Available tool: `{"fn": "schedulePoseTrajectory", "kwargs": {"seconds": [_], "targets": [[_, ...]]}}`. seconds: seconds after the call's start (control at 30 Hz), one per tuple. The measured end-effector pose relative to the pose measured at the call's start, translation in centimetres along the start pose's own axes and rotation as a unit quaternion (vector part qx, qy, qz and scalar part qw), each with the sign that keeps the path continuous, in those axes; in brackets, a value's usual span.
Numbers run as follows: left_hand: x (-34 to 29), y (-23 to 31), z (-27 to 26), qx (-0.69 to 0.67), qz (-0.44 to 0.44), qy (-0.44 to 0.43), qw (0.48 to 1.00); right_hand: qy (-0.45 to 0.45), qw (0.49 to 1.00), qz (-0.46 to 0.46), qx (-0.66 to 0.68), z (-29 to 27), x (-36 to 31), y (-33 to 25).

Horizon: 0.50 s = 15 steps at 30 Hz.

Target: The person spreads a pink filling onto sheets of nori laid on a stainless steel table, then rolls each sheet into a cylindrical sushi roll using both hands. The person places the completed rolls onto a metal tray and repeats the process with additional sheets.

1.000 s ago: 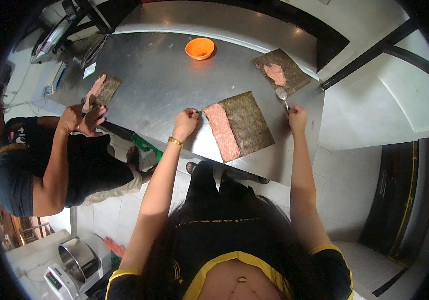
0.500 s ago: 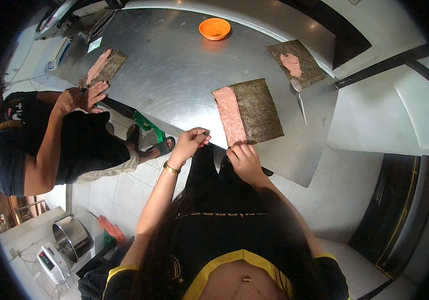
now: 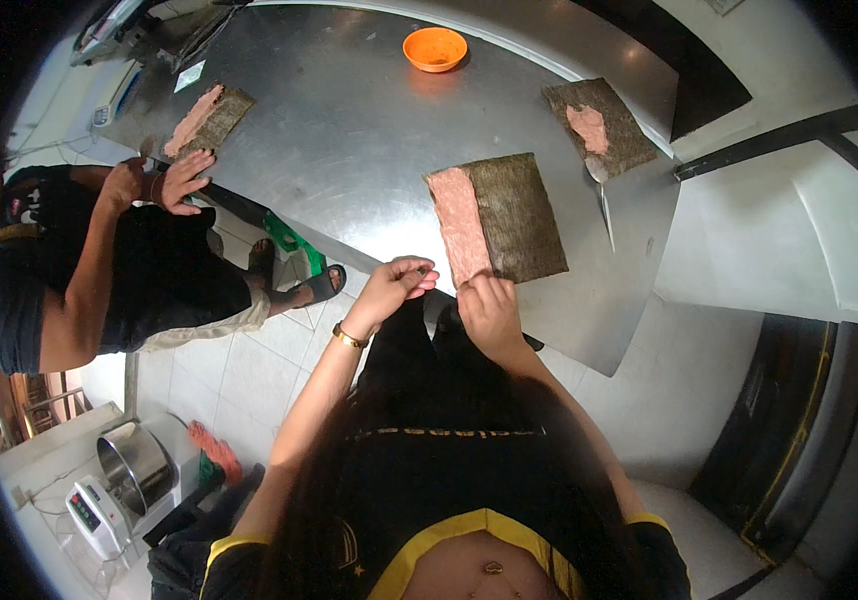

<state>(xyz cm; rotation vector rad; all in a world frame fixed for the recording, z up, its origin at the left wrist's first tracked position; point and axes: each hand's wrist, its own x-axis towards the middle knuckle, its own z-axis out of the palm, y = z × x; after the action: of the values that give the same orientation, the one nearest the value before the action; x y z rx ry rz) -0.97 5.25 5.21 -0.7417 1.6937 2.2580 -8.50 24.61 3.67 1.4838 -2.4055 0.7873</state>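
Observation:
A dark green seaweed sheet (image 3: 519, 220) lies flat near the table's front edge. Pink meat paste (image 3: 461, 225) covers its left side in a long strip. Fingers bent and pressed together, my right hand (image 3: 490, 310) grips the sheet's near edge at the bottom of the strip; its fingertips are partly hidden. My left hand (image 3: 396, 292) is closed in a pinch just left of that corner, apart from the sheet. What its fingers hold, if anything, is too small to make out.
On the steel table (image 3: 329, 130) stand an orange bowl (image 3: 435, 50) and, at right, another seaweed sheet (image 3: 629, 130) with paste and a metal spreading tool (image 3: 604, 205). At left a co-worker's hand (image 3: 184, 183) rests beside a third pasted sheet (image 3: 221, 122). A mixer (image 3: 99, 520) stands lower left.
My left hand has shifted right, closer to the sheet's corner. My right hand has moved slightly farther over the near end of the paste strip. The co-worker's hand has shifted slightly.

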Motion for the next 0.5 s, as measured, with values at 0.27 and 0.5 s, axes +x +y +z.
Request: {"fn": "schedulePoseTrajectory", "kwargs": {"seconds": [0.27,0.5], "targets": [[3.5,0.8,2.1,-0.072,0.034,0.043,0.996,0.097,0.949,0.230,0.193,-0.2,-0.2,-1.3],[6.7,1.2,3.3,-0.093,0.101,0.123,0.983,0.160,0.885,0.326,0.293,0.3,-1.1,-1.3]]}}
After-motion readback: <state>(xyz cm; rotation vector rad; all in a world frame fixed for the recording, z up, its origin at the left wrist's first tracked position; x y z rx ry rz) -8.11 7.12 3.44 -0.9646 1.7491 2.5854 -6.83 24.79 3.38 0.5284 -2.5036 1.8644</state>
